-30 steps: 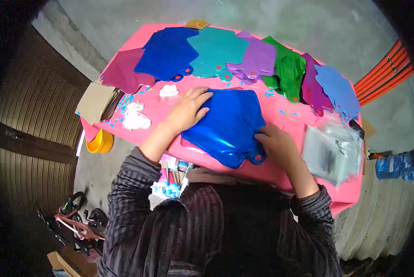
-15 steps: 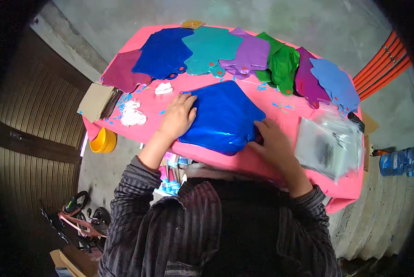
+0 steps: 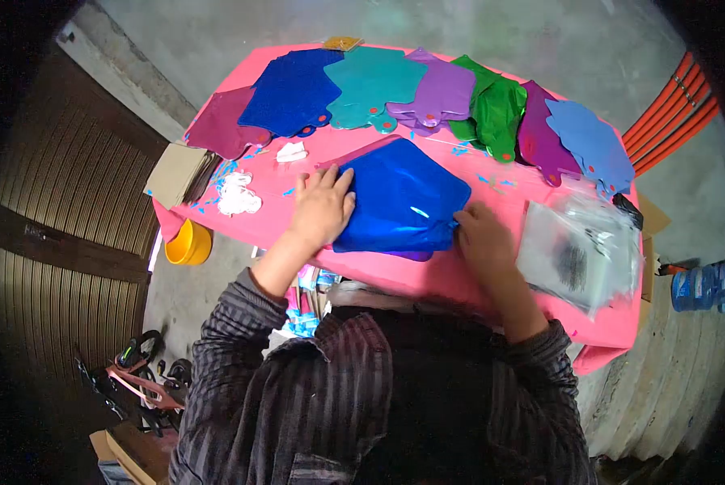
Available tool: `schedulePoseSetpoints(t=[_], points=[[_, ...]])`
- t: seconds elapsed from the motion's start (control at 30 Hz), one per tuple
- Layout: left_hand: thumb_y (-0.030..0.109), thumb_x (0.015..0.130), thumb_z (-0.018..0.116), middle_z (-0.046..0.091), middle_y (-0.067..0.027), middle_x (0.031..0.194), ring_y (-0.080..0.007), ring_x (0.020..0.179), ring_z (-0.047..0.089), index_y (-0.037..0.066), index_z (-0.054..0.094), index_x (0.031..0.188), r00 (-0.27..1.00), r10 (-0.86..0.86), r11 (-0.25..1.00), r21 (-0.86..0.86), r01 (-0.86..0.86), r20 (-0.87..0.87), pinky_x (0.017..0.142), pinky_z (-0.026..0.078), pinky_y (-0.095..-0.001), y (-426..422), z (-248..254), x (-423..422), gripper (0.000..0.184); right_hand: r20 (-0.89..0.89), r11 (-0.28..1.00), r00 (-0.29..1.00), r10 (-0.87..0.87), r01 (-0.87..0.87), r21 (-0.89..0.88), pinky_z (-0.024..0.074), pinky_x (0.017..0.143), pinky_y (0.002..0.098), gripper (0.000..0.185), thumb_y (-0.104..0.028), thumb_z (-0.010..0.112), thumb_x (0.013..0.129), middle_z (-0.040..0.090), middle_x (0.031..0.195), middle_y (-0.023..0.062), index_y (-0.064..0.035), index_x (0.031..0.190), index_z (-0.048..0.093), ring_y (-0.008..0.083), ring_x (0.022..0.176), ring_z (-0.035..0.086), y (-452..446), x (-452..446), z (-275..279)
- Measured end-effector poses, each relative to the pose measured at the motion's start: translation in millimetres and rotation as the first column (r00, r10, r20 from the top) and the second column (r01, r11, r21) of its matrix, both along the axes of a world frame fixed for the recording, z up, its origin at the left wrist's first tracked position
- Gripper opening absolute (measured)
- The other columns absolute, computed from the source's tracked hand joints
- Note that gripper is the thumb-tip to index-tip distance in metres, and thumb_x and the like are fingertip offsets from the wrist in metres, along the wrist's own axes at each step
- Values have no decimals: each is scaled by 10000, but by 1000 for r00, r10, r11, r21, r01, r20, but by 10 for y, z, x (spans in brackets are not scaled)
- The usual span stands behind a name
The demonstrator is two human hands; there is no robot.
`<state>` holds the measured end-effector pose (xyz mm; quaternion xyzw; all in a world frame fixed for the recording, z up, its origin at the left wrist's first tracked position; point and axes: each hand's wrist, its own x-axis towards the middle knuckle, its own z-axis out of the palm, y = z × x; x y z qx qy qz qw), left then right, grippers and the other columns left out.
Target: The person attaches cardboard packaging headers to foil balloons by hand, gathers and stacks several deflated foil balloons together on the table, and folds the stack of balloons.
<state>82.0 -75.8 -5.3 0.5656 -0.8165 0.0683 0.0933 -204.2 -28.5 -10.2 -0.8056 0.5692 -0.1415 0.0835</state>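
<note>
Concrete floor [image 3: 162, 299] surrounds a pink-covered surface [image 3: 285, 218], along whose far side coloured sheets [image 3: 377, 79] lie in an overlapping row. A glossy blue sheet [image 3: 403, 190] lies at the near middle, over magenta and purple edges. Left hand [image 3: 322, 210]: unclenched, fingers spread on the blue sheet's left margin. Right hand [image 3: 485, 242]: curled fingertips at its right corner; whether they pinch it cannot be told. Handling appears to be at a positioning stage, a judgement from the hands' placement at opposite edges. Clear sleeves [image 3: 572, 259] lie at right; white pieces [image 3: 238, 194] and a brown stack [image 3: 176, 176] lie at left. No brand or writing is legible, including on the blue bottles [image 3: 690, 288].
</note>
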Motion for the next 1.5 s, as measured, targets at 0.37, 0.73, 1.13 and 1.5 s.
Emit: schedulePoseSetpoints(t=[0.37,0.73,1.13,1.5], points=[[380,874,536,475,-177,1329,-328,1257,404,80,500,1288,995,53,987,-145,-64,-80,1050,258,-524,-64,-97,174,512,181,997,983,-26,40,-70,506,742,417,299,-199,652,785,558,1103,141,-44,1029,579,340,931,595,152,32,115],[402,878,528,472,-178,1327,-347,1255,406,75,498,1285,981,-184,982,-51,180,-66,1026,316,-481,-620,-157,168,523,222,996,974,-36,53,-70,495,639,412,258,-254,658,806,541,924,118,-53,932,556,308,762,596,112,30,63],[427,864,541,515,-165,1273,-335,1189,460,67,496,1283,976,-200,957,-232,177,-80,1006,333,-486,-588,-159,72,554,220,978,973,-72,112,-176,501,721,401,389,-253,665,805,562,1031,131,-25,1096,545,316,871,603,94,74,4],[394,855,568,547,-168,1191,-309,1135,499,66,479,1302,997,-37,997,71,42,-70,1036,284,-498,-107,164,4,562,233,989,972,-22,56,-138,509,729,423,378,-309,677,780,564,1075,137,-31,1021,587,321,914,603,100,1,13]])
